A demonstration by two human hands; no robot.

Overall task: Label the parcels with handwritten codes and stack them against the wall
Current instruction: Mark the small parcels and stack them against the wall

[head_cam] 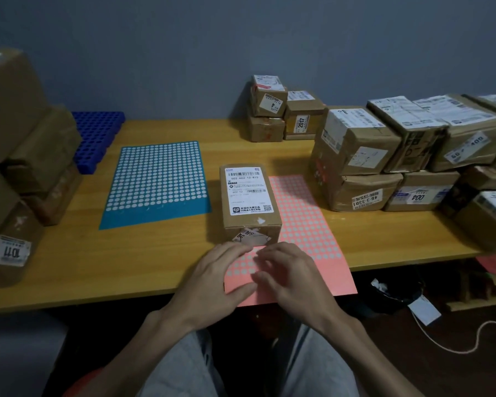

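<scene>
Our left hand [221, 279] lies flat with straight fingers on the near end of the pink sticker sheet [307, 224], pinning it to the surface [155, 259]. Our right hand [287, 276] bends its fingers over the dots just beside it; it is too blurred for us to tell whether it pinches a sticker. To do this well, we judge, we should press close to the chosen dot so the sheet cannot lift, then peel it from its edge with a fingertip. The parcel [248, 196] stands just beyond our fingers, partly on the sheet's left edge. Its long axis runs near to far, the barcode label on top reads from our side, and a torn white label faces us. Further right, stacked parcels [355, 156] reach toward the wall [184, 53].
</scene>
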